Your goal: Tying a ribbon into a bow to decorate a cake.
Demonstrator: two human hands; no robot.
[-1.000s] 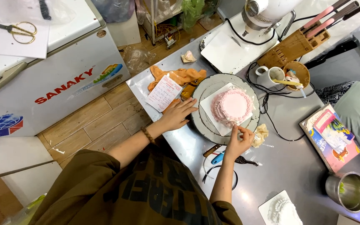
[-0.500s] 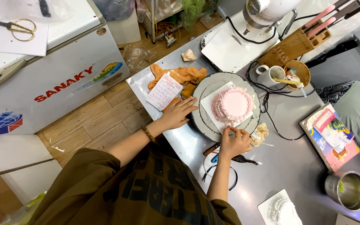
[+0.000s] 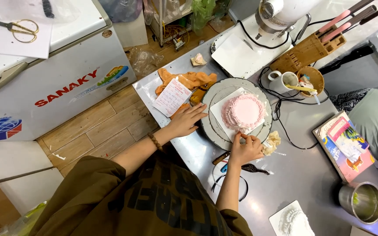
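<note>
Pink frosting covers the small round cake (image 3: 244, 111), which sits on a white square board (image 3: 218, 114) in the middle of a grey turntable (image 3: 211, 131) on the steel table (image 3: 302, 175). Your right hand (image 3: 246, 150) rests at the near edge of the cake, fingers (image 3: 243, 137) curled and pinched together at the frosted rim; whether they grip a small tool there is too small to tell. Your left hand (image 3: 187, 120) lies flat with its fingers (image 3: 197, 112) spread loose, the tips touching the turntable's left rim, holding nothing. A bead bracelet (image 3: 154, 142) circles that wrist.

Just beside your right hand, on its far side, lies a crumpled cream-coloured wad (image 3: 273, 142), touching the turntable's edge. An orange cloth (image 3: 189, 79) and a printed paper slip (image 3: 172, 96) lie left of the turntable, near your left hand. Beyond the cake stand a white mug (image 3: 281, 81), a wooden cup (image 3: 312, 76) and a knife block (image 3: 309, 50). A steel cup (image 3: 362, 202) stands well apart at the right, near a colourful book (image 3: 344, 146). Black cables (image 3: 241, 192) loop beneath your right forearm.
</note>
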